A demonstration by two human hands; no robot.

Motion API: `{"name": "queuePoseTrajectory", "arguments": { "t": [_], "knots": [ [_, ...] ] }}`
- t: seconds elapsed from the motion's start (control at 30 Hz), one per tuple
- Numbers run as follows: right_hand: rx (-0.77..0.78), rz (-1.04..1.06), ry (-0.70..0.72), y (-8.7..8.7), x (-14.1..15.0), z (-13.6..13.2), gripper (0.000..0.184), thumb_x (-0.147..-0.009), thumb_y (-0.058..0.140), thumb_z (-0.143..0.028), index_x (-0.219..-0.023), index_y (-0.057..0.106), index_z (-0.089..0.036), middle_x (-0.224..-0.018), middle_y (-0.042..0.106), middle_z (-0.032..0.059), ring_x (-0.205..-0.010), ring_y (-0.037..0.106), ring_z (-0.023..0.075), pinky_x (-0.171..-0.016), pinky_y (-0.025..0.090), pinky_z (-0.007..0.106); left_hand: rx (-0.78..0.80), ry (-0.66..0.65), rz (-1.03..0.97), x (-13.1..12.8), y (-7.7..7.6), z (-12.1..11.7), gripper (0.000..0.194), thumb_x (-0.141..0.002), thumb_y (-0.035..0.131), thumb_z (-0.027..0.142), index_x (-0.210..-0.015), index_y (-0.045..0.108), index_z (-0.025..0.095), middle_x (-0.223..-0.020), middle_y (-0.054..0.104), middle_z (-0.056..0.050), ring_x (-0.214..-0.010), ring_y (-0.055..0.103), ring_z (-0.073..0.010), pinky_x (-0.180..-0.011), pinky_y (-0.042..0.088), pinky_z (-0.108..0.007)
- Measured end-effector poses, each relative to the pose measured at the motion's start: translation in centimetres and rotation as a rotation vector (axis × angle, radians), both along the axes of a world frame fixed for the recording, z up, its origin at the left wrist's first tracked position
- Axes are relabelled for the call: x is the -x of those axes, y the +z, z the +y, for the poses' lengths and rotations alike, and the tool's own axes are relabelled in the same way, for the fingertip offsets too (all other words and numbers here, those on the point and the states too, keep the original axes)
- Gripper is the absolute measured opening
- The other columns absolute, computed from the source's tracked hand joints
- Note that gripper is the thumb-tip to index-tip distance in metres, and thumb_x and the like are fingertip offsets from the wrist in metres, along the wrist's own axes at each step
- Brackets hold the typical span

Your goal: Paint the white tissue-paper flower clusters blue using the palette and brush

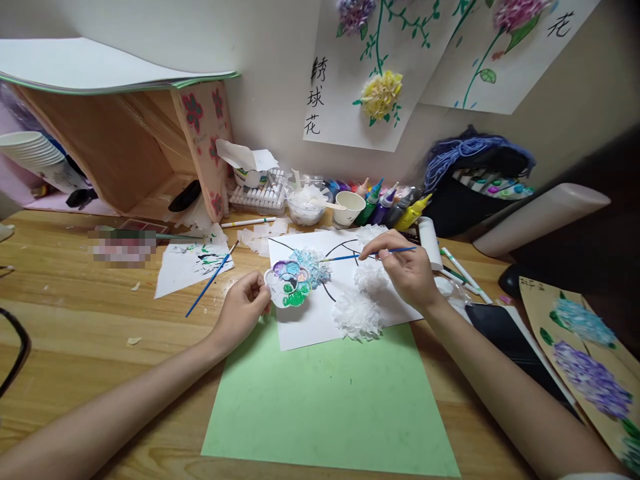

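Note:
My left hand (247, 301) grips the edge of a flower-shaped paint palette (289, 283) with purple, blue and green paint in its wells. In my right hand (403, 267) is a thin blue paintbrush (345, 257), its tip pointing left at a blue-tinted paper flower (313, 267). Whether the tip touches the petals I cannot tell. Beneath both hands lies a white sheet (300, 333) with black drawn lines. White paper flowers (357, 313) are on it, unpainted. The palette covers part of the blue flower.
A green sheet (330, 407) lies under the white one. To the left are a second paintbrush (213, 279) and a paint-smeared paper (193, 267). Paint bottles (395, 207), a paper cup (349, 210) and a bowl of white scraps (307, 203) stand along the wall.

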State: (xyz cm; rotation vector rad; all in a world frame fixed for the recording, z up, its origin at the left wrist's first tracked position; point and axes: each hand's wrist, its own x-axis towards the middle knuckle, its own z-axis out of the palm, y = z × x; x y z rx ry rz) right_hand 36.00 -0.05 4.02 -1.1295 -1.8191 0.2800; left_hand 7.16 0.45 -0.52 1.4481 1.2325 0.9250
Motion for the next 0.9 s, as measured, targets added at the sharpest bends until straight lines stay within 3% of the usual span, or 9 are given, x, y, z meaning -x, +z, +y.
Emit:
{"name": "queuePoseTrajectory", "arguments": {
  "t": [0.9],
  "knots": [
    [-0.078, -0.061, 0.015, 0.42, 0.12, -0.19, 0.024, -0.087, 0.047, -0.016, -0.079, 0.068, -0.024, -0.076, 0.07, 0.0015, -0.076, 0.06, 0.0197, -0.073, 0.047, 0.037, -0.012, -0.021, 0.016, 0.03, 0.04, -0.11, 0.02, -0.077, 0.054, 0.03, -0.063, 0.042, 0.021, -0.047, 0.051, 0.007, -0.044, 0.047, -0.0089, -0.048, 0.035, -0.021]
  ]
}}
